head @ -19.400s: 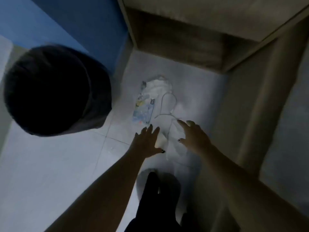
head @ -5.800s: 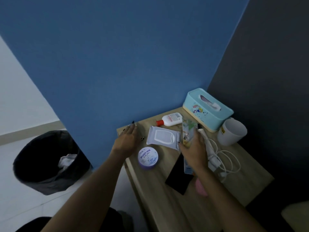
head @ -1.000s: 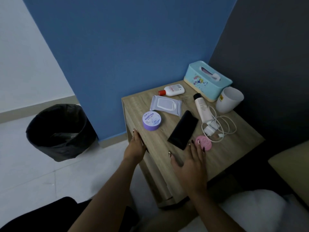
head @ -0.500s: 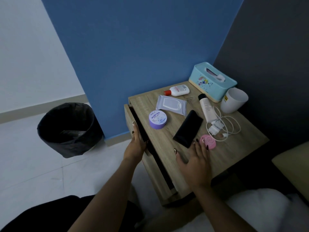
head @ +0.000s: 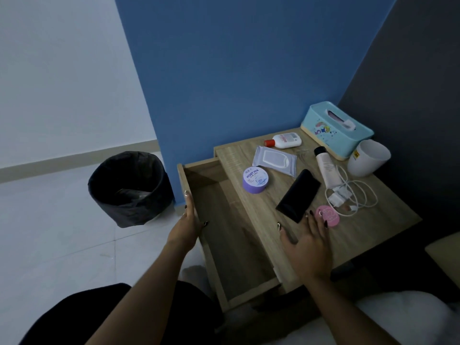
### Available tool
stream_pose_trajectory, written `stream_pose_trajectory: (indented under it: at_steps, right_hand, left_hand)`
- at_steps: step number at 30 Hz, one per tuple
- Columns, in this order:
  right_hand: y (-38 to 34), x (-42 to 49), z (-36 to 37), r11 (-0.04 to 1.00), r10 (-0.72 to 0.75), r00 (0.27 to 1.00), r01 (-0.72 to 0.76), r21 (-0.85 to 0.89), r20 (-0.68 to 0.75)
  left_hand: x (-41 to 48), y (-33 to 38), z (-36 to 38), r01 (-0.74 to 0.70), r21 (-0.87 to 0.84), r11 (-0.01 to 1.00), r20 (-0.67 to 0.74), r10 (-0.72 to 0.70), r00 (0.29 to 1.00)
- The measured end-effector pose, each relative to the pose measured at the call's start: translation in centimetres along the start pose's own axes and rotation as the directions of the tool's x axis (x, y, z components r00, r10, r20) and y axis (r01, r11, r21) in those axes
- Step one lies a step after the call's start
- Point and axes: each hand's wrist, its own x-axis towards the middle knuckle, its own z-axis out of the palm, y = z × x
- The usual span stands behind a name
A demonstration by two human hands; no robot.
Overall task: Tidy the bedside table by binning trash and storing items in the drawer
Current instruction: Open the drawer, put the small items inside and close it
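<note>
Gripping the open drawer's (head: 224, 220) front with our left hand (head: 188, 227), right hand (head: 307, 247) spread flat, we judge storing unstarted. The jar (head: 255, 180), phone (head: 297, 195) and charger (head: 348, 195) wait on top.

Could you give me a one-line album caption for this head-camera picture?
Left hand grips the front of the opened drawer while the right hand rests flat on the cluttered bedside table.

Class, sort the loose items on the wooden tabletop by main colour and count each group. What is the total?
White: 4 (lotion bottle, cream tube, plastic cup, charger with cable)
Purple: 2 (round jar, wipes pack)
Black: 1 (phone)
Pink: 1 (round compact)
Teal: 1 (tissue box)
Total: 9
</note>
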Motion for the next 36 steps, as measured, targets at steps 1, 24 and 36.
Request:
stream_pose_trajectory:
  at_steps: [1,24,36]
  right_hand:
    - [-0.1,0.0,0.0,1.000,-0.004,1.000,0.004,0.003,-0.007]
    - [0.0,-0.1,0.0,0.998,-0.029,0.999,0.030,0.051,-0.021]
    - [-1.9,1.1,-3.5,0.965,-0.099,0.972,0.147,0.218,-0.215]
  left_hand:
    - [-0.2,-0.6,-0.2,0.008,0.003,1.000,-0.006,-0.008,1.000]
    - [-2.0,-2.3,-1.7,0.029,-0.012,1.000,-0.017,-0.029,0.999]
    - [0.6,-3.2,-2.9,-0.022,0.070,0.997,-0.244,0.038,0.969]
